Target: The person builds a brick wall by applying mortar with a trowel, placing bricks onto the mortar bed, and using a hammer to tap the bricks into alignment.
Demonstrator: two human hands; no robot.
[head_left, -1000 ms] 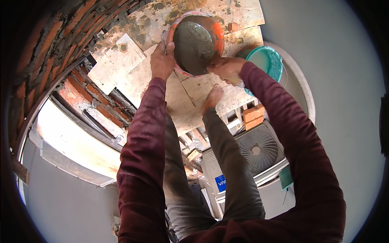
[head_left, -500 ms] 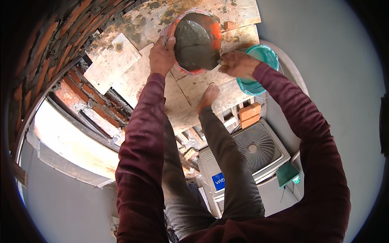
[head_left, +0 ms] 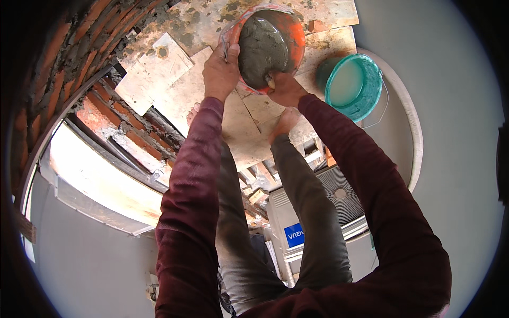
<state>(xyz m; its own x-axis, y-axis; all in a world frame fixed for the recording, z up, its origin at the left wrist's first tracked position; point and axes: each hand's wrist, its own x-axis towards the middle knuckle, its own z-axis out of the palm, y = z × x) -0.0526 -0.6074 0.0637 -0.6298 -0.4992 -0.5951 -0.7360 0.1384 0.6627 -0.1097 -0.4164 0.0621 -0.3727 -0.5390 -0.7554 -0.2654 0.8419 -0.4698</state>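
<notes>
An orange bucket of wet grey mortar rests on the boards in front of me, its mouth turned toward me. My left hand is closed on its near left rim, thumb toward the inside. At the near right rim, my right hand grips a trowel; its handle end shows, while the blade is hidden in the mortar. To the right of that hand stands a teal bucket holding cloudy liquid, with a thin wire handle hanging at its side.
Mortar-stained boards lie under my bare feet, with gaps at their near edge. A rough brick wall rises on the left. Below is an air-conditioner unit with a round fan grille. A pale curved rim runs at the right.
My right hand has moved left, from beside the teal bucket into the orange bucket's mouth, pushing the trowel into the mortar. The left hand keeps its hold. The whole view has shifted slightly.
</notes>
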